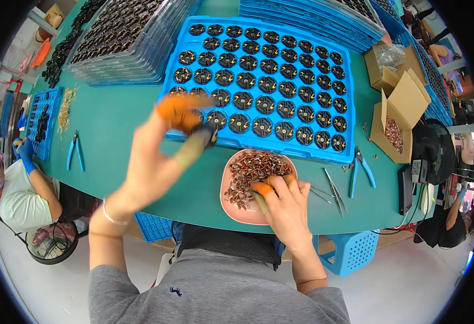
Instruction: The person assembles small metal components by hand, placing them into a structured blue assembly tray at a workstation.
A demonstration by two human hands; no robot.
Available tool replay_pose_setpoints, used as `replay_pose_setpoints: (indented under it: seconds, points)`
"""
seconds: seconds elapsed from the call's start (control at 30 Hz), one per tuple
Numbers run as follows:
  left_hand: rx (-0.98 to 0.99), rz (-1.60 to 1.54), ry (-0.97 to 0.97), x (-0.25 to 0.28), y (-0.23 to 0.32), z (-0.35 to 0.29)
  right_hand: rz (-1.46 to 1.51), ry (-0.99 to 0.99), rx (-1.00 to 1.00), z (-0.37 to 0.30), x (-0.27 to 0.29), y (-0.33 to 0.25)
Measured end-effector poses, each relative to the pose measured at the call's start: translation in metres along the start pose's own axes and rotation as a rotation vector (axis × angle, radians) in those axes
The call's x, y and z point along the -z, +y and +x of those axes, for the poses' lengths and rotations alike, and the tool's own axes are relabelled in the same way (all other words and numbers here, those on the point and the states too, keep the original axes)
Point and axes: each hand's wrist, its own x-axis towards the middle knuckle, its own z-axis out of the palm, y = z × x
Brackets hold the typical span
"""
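Observation:
My left hand (153, 154), in an orange finger cot and a pale thumb cot, is blurred by motion. It pinches a black round part (211, 135) above the near left of a blue tray (302, 153). Rows of similar black discs (246, 80) with yellow marks sit in that tray; my hand hides a few places. My right hand (286, 208), also in finger cots, reaches into a pink dish (234, 208) of small copper-and-silver cylindrical pieces (253, 168). Its fingertips are closed together among the pieces, and what they hold is hidden.
Tweezers (335, 191) and blue-handled cutters (361, 170) lie right of the dish; more cutters (75, 151) lie left. An open cardboard box (380, 129) holds similar pieces. Stacked clear trays (123, 59) stand far left. A co-worker (29, 181) sits at left, a blue stool (350, 254) below.

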Motion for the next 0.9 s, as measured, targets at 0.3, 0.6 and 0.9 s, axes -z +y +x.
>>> replay_pose_setpoints:
  seconds: [0.3, 0.6, 0.9]
  points:
    - [0.171, -0.11, -0.154, -0.045, -0.006, -0.065, 1.165, 0.061, -0.51, 0.001, 0.015, -0.004]
    - [0.235, -0.312, -0.174, -0.067, -0.007, -0.068, 1.422, 0.146, -0.336, 0.0, 0.004, -0.006]
    - [0.354, -0.282, -0.169, -0.069, -0.007, -0.068, 1.416, 0.249, -0.276, 0.004, 0.007, -0.011]
